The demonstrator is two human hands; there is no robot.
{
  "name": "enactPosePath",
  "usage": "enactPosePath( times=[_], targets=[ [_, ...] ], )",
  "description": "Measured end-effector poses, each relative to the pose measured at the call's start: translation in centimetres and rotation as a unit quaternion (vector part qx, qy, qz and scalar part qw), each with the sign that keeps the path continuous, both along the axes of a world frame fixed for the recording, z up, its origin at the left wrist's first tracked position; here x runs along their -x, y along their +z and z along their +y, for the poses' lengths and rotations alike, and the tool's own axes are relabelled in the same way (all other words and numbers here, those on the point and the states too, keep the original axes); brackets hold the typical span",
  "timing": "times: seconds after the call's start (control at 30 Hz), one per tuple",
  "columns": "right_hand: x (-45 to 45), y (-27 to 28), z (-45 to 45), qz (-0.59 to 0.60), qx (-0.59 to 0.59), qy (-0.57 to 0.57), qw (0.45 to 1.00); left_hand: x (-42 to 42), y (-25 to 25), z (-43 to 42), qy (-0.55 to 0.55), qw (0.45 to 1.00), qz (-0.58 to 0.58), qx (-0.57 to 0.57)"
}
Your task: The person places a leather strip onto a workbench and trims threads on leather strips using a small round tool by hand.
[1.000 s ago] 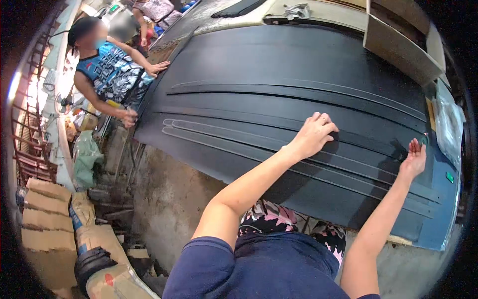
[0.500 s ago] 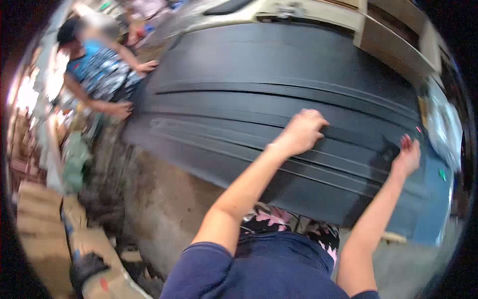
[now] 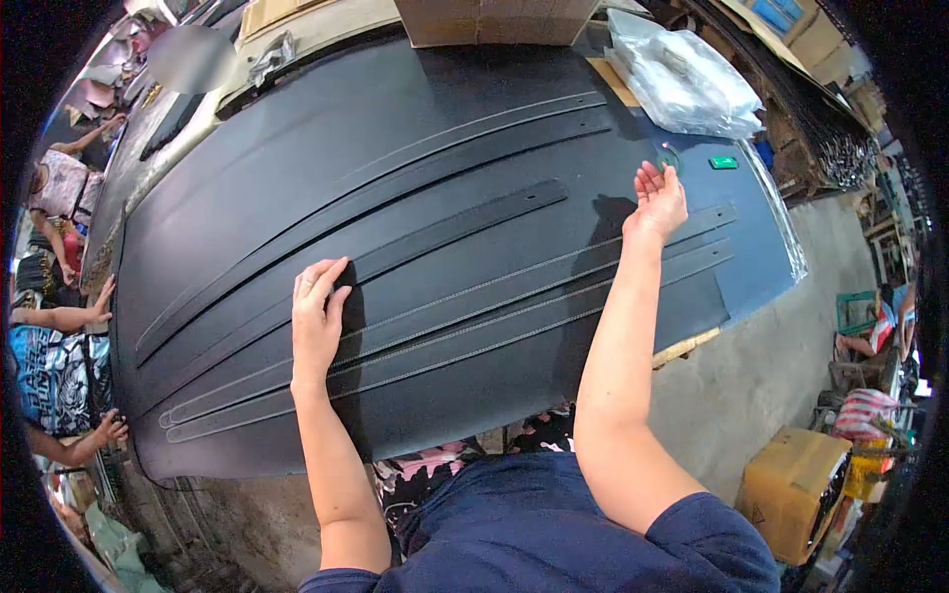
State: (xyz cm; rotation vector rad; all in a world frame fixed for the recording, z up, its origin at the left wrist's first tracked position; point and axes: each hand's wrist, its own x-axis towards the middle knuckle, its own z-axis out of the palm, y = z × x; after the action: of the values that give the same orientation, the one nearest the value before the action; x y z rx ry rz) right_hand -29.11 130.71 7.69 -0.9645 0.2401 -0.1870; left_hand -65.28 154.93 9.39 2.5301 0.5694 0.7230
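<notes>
Several long black strips [image 3: 549, 282], like leather belts with light stitching and a slot near one end, lie lengthwise on a black sheet [image 3: 474, 395]. My left hand [image 3: 318, 321] is over the middle strip [image 3: 465, 222], fingers bent together and thumb apart. Whether its fingertips touch the strip I cannot tell. My right hand [image 3: 657, 206] is raised near the slotted ends, palm turned up and fingers loosely curled, with nothing visible in it. Just beyond its fingertips lies a small, thin curved item [image 3: 672, 153], and to its right a small green item [image 3: 724, 163].
A cardboard box [image 3: 494, 25] and clear plastic bags [image 3: 687, 79] sit along the far edge. At the left end, a co-worker's hands [image 3: 109, 427] rest at the sheet's edge. A carton [image 3: 791, 484] stands on the floor at right.
My view has swung to the right, bringing the box and plastic bags into sight. My hands are now farther apart, the left one farther along the strips toward the co-worker.
</notes>
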Motion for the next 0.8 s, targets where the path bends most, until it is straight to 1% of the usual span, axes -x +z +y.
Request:
enactPosePath(
  times=[0.13,0.37,0.5,0.63,0.67,0.7,0.73,0.77,0.8],
  targets=[
    [0.4,0.0,0.5,-0.019,0.027,0.057,0.998,0.1,-0.4,0.2,0.004,1.000,-0.007,0.001],
    [0.5,-0.3,1.1,-0.016,0.024,0.089,0.996,0.1,-0.7,0.3,0.008,1.000,-0.023,-0.013],
    [0.5,-0.6,1.4,-0.014,0.028,0.121,0.992,0.3,-0.9,0.4,0.009,1.000,-0.028,0.009],
    [0.0,-1.4,1.2,0.002,0.014,0.171,0.985,0.2,-1.0,0.6,0.004,0.999,-0.032,0.007],
    [-0.3,-1.6,1.3,0.010,0.013,0.179,0.984,0.2,-1.2,0.8,0.009,1.000,-0.024,-0.008],
    [-0.8,-2.2,0.9,0.007,-0.015,0.198,0.980,0.0,-0.9,0.2,0.032,0.999,-0.030,0.006],
    [-0.5,-2.1,0.5,-0.001,0.009,0.217,0.976,-0.2,-0.2,-0.2,0.040,0.999,-0.022,0.022],
    [-1.1,-5.1,-0.2,-0.143,0.124,0.252,0.949,-0.2,-0.5,0.1,0.035,0.999,-0.014,0.026],
    [-2.1,-6.0,-0.8,-0.150,0.169,0.319,0.920,-0.1,-0.7,0.3,0.024,0.999,-0.041,0.017]
  ],
)
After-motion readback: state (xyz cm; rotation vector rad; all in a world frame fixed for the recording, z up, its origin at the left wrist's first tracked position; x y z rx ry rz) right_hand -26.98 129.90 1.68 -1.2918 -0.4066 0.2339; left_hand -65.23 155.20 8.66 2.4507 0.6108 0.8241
